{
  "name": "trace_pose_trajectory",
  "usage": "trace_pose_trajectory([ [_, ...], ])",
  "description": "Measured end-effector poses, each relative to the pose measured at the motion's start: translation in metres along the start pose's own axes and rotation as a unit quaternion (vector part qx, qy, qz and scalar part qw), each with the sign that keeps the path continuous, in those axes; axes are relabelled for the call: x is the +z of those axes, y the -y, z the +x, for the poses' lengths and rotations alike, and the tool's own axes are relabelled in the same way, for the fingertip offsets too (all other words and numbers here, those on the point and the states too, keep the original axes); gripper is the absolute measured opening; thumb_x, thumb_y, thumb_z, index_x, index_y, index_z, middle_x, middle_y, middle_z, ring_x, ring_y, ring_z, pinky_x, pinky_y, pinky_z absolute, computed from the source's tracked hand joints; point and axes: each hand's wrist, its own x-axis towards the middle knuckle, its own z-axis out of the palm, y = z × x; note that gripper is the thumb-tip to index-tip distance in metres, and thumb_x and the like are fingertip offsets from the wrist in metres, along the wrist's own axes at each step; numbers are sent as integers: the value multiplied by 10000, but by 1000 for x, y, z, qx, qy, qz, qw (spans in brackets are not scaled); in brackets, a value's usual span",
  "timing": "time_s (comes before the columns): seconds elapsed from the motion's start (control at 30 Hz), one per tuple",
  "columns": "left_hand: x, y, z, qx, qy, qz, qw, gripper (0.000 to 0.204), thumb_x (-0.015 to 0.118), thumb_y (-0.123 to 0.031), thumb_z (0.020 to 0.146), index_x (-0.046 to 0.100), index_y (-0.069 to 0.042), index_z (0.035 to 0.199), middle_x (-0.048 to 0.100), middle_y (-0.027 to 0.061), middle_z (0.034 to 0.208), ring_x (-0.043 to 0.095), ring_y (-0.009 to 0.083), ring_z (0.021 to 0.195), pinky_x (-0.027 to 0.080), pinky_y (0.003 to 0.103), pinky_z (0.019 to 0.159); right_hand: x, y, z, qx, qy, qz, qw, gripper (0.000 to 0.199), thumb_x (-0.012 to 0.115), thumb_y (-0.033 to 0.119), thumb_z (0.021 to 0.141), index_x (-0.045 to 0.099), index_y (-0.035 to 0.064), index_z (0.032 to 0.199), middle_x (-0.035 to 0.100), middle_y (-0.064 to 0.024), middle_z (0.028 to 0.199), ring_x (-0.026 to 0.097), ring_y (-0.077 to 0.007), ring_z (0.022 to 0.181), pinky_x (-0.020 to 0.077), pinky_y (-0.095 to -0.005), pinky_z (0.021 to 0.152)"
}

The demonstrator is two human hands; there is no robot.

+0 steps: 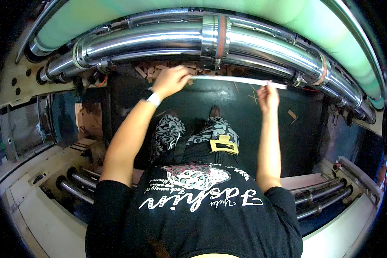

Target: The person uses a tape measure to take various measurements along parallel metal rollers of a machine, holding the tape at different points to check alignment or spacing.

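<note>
A long, thin white strip [232,79] is stretched nearly straight between my two hands, just in front of the steel rollers. My left hand [172,81] pinches its left end between thumb and fingers. Toward the other end, my right hand [268,96] grips the strip, and a short piece sticks out to the right past the fingers. Whether the strip is tape, a ruler or something else I cannot make out. Behind it runs a shiny steel roller [159,38] with a metal collar [210,38] that has a brownish band.
A large pale green cylinder [129,19] curves across the far side. Cardboard scraps [148,69] litter the dark floor [241,120] below the rollers. Machine frames [17,88] stand on both sides, with more metal bars [327,193] behind me. A yellow claw clip [223,141] hangs at my waist.
</note>
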Motion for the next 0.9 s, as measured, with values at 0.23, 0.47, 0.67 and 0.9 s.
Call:
trace_pose_trajectory([
  [0.23,-136,115,-108,-116,24,66,991,159,560,-186,831,616,-38,841,590,108,807,590,305,721,464,363,611,142,-154,-1,87,55,-25,994,176,561,209,876,566,35,854,617,-74,745,541,-140,588,446,-259,547],
  [0.47,-173,182,-135,-38,-5,66,997,180,558,-225,838,598,-50,819,581,98,801,582,296,730,472,368,639,157,-181,14,28,-14,-35,999,174,518,244,895,516,71,878,546,-35,702,491,-128,615,394,-265,545],
  [0.67,-205,234,-167,-95,-9,71,993,191,543,-238,842,600,-56,827,581,105,809,575,313,778,466,385,657,159,-179,23,22,-72,-74,994,204,514,288,899,534,104,814,546,-5,663,499,-121,584,386,-261,550],
  [0.9,-195,281,-144,-178,-56,149,971,237,538,-330,811,610,-114,748,605,110,697,587,317,683,460,444,578,160,-184,15,10,-121,-74,990,320,517,379,889,569,64,873,570,-19,736,475,-121,628,378,-287,609],
])
